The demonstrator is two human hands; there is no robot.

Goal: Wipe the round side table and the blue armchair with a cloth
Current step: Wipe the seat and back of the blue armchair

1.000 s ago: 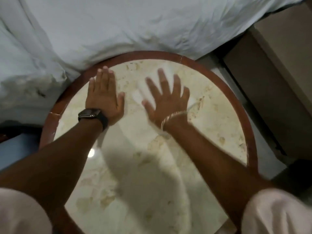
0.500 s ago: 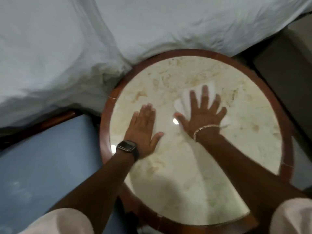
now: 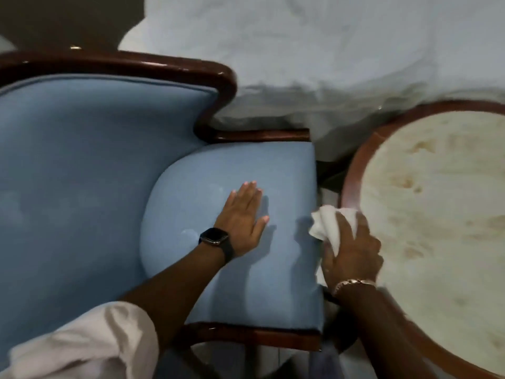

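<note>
Between a blue armchair [image 3: 90, 170] and a round side table [image 3: 437, 214], a person's right hand [image 3: 352, 250] closes around a bunched white cloth [image 3: 326, 222], fingers curled over it and the thumb tucked beneath. The cloth sits in the narrow gap at the seat cushion's [image 3: 246, 283] right edge, just beside the worktop's reddish-brown wooden rim [image 3: 348, 187]; whether it touches that rim cannot be told. A loose corner of the fabric sticks up and to the left over the cushion's right edge.

On the cushion, the left hand [image 3: 244, 217] lies flat and fully open, palm down, fingers together and pointing toward the chair's far arm, holding nothing. A dark smartwatch [image 3: 214, 237] is strapped to that wrist, and a metal bracelet [image 3: 354, 283] circles the right one. A rolled-up white sleeve [image 3: 90, 343] shows at the lower left.

The armchair's pale blue upholstery looks smooth, with a few faint lighter marks near the cushion's centre and left side, and glossy dark wood frames its backrest and arms. The worktop, at the right of the view, is a cream marble-like disc mottled with tan patches. Rumpled white bedding [image 3: 328, 50] fills the space beyond both pieces of furniture, its folds drooping over the worktop's far edge.
</note>
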